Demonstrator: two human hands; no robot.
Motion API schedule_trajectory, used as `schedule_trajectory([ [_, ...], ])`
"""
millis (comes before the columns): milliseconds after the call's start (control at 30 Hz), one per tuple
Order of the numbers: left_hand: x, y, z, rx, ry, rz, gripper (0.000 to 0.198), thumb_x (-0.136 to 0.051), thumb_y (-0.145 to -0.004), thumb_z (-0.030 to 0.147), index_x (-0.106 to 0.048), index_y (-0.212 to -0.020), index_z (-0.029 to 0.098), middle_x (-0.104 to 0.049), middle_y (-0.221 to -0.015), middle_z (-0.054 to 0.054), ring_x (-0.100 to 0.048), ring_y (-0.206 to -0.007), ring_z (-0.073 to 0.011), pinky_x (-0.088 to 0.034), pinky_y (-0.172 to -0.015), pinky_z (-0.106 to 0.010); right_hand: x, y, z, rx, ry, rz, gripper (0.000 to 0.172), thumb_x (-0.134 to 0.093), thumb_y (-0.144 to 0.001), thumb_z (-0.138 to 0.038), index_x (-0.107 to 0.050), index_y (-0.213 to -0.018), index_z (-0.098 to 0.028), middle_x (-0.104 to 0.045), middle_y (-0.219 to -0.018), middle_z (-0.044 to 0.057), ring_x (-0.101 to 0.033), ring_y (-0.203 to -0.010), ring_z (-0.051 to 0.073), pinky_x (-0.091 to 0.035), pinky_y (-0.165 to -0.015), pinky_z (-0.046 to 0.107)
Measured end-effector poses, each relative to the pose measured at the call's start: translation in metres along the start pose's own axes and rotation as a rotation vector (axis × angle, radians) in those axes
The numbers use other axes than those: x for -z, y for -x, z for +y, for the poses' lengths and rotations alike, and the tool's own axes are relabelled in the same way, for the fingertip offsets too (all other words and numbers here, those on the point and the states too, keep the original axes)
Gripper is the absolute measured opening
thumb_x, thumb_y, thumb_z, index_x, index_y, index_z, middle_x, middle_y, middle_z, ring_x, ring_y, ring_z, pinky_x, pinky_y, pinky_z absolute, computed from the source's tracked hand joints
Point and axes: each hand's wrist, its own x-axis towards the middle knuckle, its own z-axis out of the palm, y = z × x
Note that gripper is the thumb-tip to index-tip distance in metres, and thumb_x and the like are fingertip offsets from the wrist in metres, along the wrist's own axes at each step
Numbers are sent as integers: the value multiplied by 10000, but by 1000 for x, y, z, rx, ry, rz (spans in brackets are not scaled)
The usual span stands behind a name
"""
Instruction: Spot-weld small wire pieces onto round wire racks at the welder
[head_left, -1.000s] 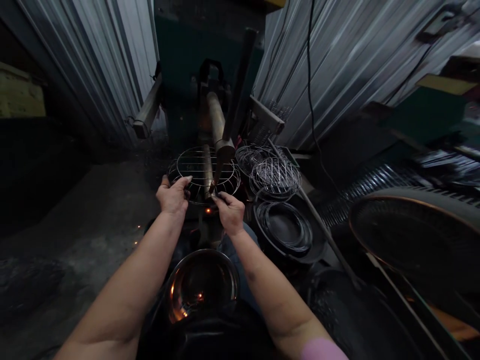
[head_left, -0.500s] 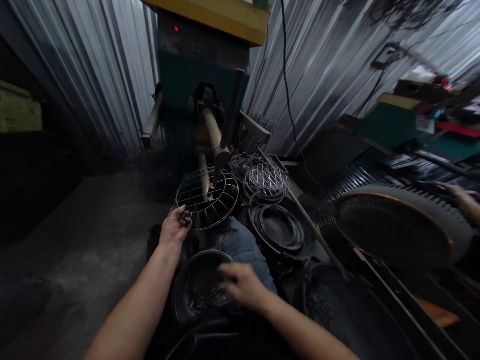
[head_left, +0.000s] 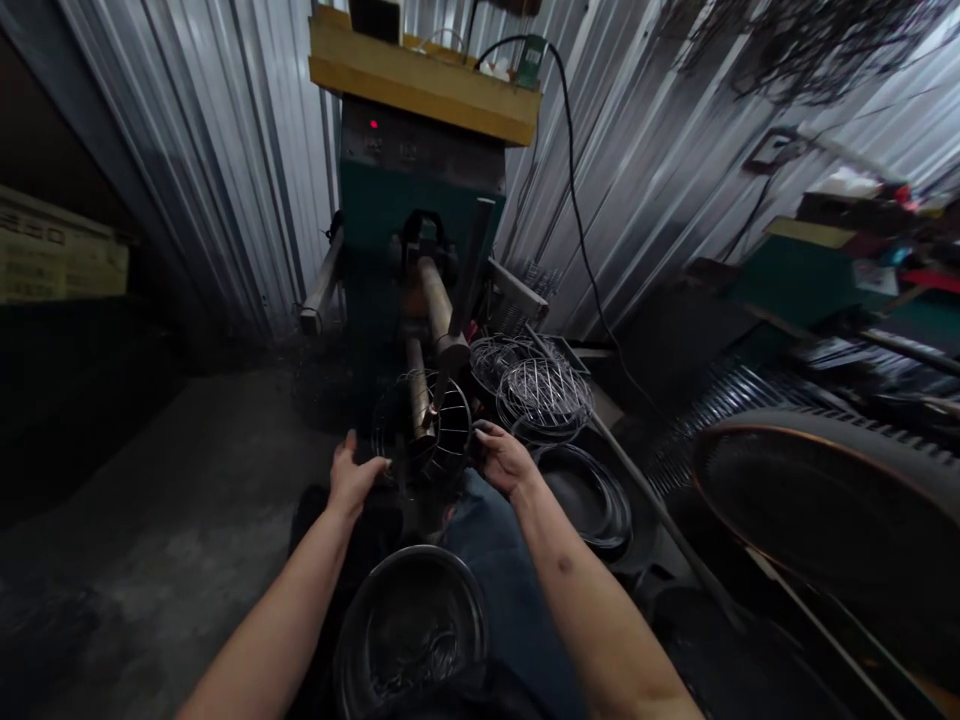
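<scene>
A round wire grille (head_left: 454,425), like a fan guard, sits around the lower electrode arm of a spot-welding machine (head_left: 420,210), under the upper arm's tip. Its left part is smeared by motion. My right hand (head_left: 508,460) has thumb and fingers closed at the grille's right rim. At the left rim is my left hand (head_left: 355,480), thumb stretched towards the wire and apart from the raised fingers. A round metal basin (head_left: 349,640) with small wire pieces in it is below my hands, by my jeans-covered leg (head_left: 502,570).
Finished-looking wire grilles (head_left: 544,390) are stacked right of the machine, above a coil of wire rings (head_left: 607,500). A long rod (head_left: 652,490) slants past them. At far right is a large round ribbed piece (head_left: 825,480). A black cable (head_left: 574,170) hangs by the corrugated wall.
My right hand has gone from above the basin up to the grille's right rim. My left hand's fingers have opened off the rim. The grille has turned and looks narrower. The view has shifted upward.
</scene>
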Motion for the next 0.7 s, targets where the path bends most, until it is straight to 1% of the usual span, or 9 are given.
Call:
schedule_trajectory([
  [67,-14,-7,8,-239,-231,-88,693,-848,-366,47,-687,-1020,209,-617,-1191,-60,-508,-1241,-259,-403,-1017,-291,5,-4,-2,-18,-4,-29,283,-805,-560,-152,-646,-790,-193,-674,-625,-30,-629,-553,129,-500,-551,242],
  [100,-23,-11,11,-306,-335,-173,721,-852,-380,76,-684,-1071,199,-605,-1234,-71,-477,-1276,-272,-351,-1074,-324,8,-7,-5,-29,0,-42,300,-821,-543,-149,-651,-787,-187,-682,-635,-21,-636,-562,131,-506,-562,245],
  [167,-39,-18,14,-330,-482,-347,750,-849,-415,123,-669,-1142,172,-596,-1270,-96,-481,-1274,-294,-303,-1113,-390,13,-13,-9,-50,10,-63,328,-848,-501,-143,-666,-772,-173,-695,-649,-2,-645,-574,137,-511,-578,250],
  [233,-50,-24,12,-343,-571,-410,746,-841,-439,155,-663,-1163,163,-600,-1263,-104,-519,-1229,-301,-327,-1098,-423,18,-18,-14,-71,18,-80,351,-863,-460,-147,-682,-760,-160,-700,-645,10,-641,-566,140,-508,-579,255],
  [300,-55,-26,8,-405,-611,-405,693,-831,-456,172,-676,-1132,171,-615,-1217,-92,-553,-1177,-292,-363,-1071,-426,20,-23,-20,-79,41,-95,377,-866,-435,-154,-697,-772,-152,-701,-638,13,-634,-556,142,-502,-576,259],
  [367,-55,-24,5,-483,-602,-396,653,-820,-485,197,-673,-1120,178,-618,-1173,-80,-587,-1112,-272,-415,-1025,-414,21,-27,-26,-75,89,-104,397,-862,-429,-162,-708,-794,-154,-702,-638,12,-632,-558,146,-499,-581,267],
  [500,-49,-11,8,-670,-616,-360,664,-787,-598,265,-602,-1230,187,-558,-1232,-91,-590,-1089,-243,-471,-958,-376,21,-32,-36,-69,187,-123,393,-845,-419,-166,-721,-792,-157,-696,-630,11,-627,-557,153,-487,-575,274],
  [600,-43,-1,6,-891,-792,-275,704,-774,-644,299,-557,-1303,180,-551,-1232,-112,-560,-1134,-271,-444,-999,-412,21,-31,-36,-84,257,-184,341,-834,-413,-167,-725,-735,-141,-674,-594,0,-601,-521,139,-462,-552,267],
  [700,-33,3,-9,-1068,-946,-165,731,-783,-655,372,-546,-1311,152,-589,-1170,-138,-565,-1113,-321,-451,-985,-471,23,-26,-28,-101,347,-252,283,-831,-406,-159,-728,-667,-130,-660,-572,-7,-569,-507,116,-437,-547,251],
])
